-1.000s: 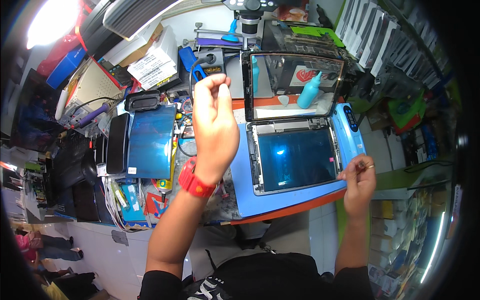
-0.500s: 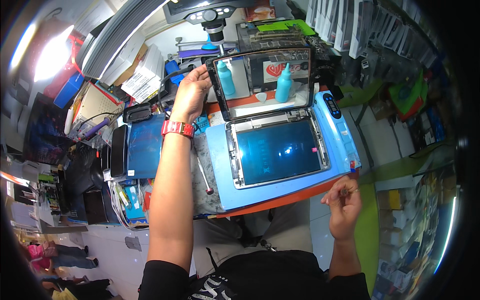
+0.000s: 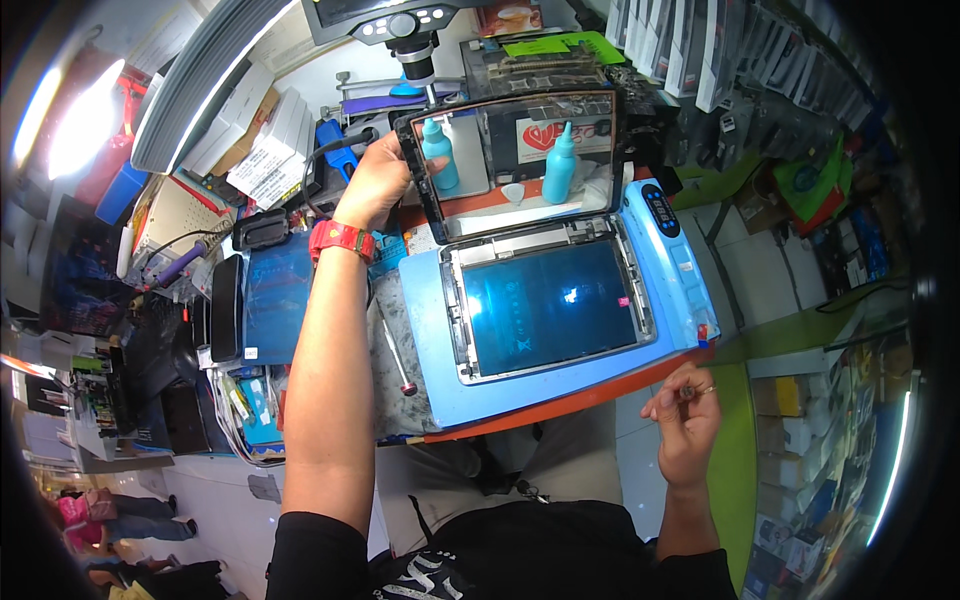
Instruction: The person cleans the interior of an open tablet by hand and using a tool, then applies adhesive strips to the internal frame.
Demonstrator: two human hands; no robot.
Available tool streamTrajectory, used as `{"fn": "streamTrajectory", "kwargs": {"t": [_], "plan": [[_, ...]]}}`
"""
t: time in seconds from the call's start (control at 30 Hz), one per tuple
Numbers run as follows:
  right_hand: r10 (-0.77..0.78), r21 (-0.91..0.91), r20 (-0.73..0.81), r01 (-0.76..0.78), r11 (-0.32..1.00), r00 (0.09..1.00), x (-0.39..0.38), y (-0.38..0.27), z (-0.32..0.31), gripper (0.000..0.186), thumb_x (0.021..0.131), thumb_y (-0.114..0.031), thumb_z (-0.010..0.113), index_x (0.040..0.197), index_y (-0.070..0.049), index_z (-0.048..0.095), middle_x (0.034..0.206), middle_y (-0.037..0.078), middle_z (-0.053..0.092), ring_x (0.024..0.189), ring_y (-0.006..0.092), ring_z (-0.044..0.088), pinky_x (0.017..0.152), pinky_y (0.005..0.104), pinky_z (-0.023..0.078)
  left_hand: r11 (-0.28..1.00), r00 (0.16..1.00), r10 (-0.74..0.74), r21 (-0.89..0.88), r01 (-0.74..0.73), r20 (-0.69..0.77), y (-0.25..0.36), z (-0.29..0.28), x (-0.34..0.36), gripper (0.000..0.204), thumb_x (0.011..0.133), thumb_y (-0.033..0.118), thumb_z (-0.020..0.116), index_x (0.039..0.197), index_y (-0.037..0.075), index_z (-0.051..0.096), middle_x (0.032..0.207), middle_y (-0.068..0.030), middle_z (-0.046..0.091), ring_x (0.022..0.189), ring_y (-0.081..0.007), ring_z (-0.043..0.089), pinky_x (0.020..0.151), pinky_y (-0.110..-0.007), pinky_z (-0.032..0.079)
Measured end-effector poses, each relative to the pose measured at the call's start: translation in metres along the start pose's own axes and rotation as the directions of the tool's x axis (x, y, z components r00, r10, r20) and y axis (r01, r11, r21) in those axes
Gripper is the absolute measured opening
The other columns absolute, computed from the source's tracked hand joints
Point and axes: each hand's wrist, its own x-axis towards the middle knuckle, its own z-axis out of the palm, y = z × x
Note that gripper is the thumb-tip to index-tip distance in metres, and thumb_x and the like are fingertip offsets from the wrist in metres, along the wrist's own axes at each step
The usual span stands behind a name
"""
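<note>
Glass panel (image 3: pixel 508 165), left fingers (image 3: pixel 390 152) now gripping edge

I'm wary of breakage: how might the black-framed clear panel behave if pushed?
The black-framed clear panel is probably stiff, since it shows no sag. It seems fragile, being mostly transparent and glassy. It may tip, standing raised behind the tablet, the left hand gripping its edge.

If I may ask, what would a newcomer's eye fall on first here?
Probably the opened tablet on the blue pad, a glass panel raised behind, held at the left edge by the left hand. Then the red watch just below that hand and the glaring light, upper left.
</note>
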Motion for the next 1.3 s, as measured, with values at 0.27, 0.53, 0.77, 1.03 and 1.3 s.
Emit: {"fn": "streamTrajectory", "kwargs": {"t": [0.27, 0.53, 0.77, 1.03, 1.3], "plan": [[-0.002, -0.028, 0.004, 0.002, 1.0, 1.0, 0.003, 0.004, 0.01, 0.012, 0.109, -0.005, 0.068, 0.111, -0.003, 0.057, 0.099, 0.005, 0.055, 0.082, 0.0101, 0.059, 0.075, 0.0262, 0.052, 0.951, 0.86, 0.28, 0.245, -0.188, -0.427, -0.008, 0.015, -0.023, 0.037, 0.098, 0.005, 0.082, 0.128, -0.003, 0.061, 0.111, -0.0095, 0.075, 0.101, -0.0164, 0.074, 0.09, -0.031, 0.06], [-0.079, -0.228, 0.124, 0.106, 0.968, 0.989, 0.019, 0.004, 0.042, 0.031, 0.111, -0.015, 0.069, 0.086, -0.001, 0.06, 0.077, 0.005, 0.063, 0.07, 0.0126, 0.057, 0.065, 0.0295, 0.046, 0.818, 0.684, 0.528, 0.518, -0.251, -0.503, -0.011, 0.049, -0.087, 0.038, 0.106, 0.007, 0.075, 0.135, -0.005, 0.054, 0.121, -0.015, 0.07, 0.11, -0.0201, 0.072, 0.095, -0.035, 0.06], [0.184, -0.121, 0.221, -0.161, 0.98, 0.958, 0.06, -0.011, 0.092, 0.025, 0.114, -0.02, 0.067, 0.117, 0.002, 0.077, 0.081, 0.002, 0.063, 0.067, 0.0099, 0.058, 0.058, 0.0262, 0.05, 0.691, 0.563, 0.714, 0.552, -0.467, -0.416, 0.002, 0.091, -0.157, 0.051, 0.096, 0.002, 0.084, 0.139, -0.004, 0.057, 0.133, -0.0225, 0.067, 0.122, -0.0362, 0.068, 0.107, -0.046, 0.052], [0.429, 0.411, 0.559, -0.687, 0.6, 0.709, 0.089, -0.007, 0.106, 0.05, 0.111, -0.045, 0.069, 0.138, -0.003, 0.065, 0.079, -0.004, 0.05, 0.063, 0.0048, 0.048, 0.057, 0.0334, 0.062, 0.822, 0.94, 0.164, -0.485, -0.299, -0.301, 0.025, 0.151, -0.213, 0.056, 0.099, -0.006, 0.079, 0.145, -0.001, 0.047, 0.145, -0.0208, 0.061, 0.134, -0.0276, 0.064, 0.112, -0.039, 0.053], [0.553, 0.31, 0.214, -0.593, 0.743, 0.805, 0.137, 0.006, 0.082, 0.024, 0.112, -0.034, 0.068, 0.105, -0.011, 0.063, 0.074, -0.001, 0.054, 0.048, 0.006, 0.044, 0.042, 0.026, 0.04, 0.811, 0.934, 0.352, 0.481, -0.335, 0.056, 0.02, 0.118, -0.211, 0.052, 0.093, 0.021, 0.087, 0.136, 0.003, 0.065, 0.134, -0.0202, 0.067, 0.127, -0.0385, 0.064, 0.111, -0.055, 0.048]]}}
